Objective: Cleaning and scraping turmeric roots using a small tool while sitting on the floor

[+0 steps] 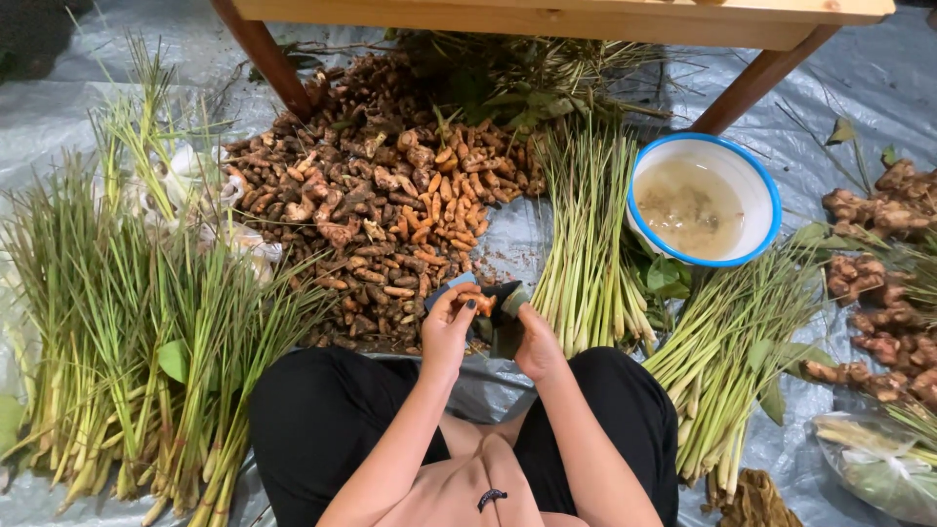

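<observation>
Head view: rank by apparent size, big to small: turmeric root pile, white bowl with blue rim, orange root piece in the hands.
1. turmeric root pile, by far the largest.
2. white bowl.
3. orange root piece, tiny, mostly covered by the left hand and right hand.

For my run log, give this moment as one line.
left hand: holds orange root | right hand: grips dark tool | ahead: root pile
</observation>
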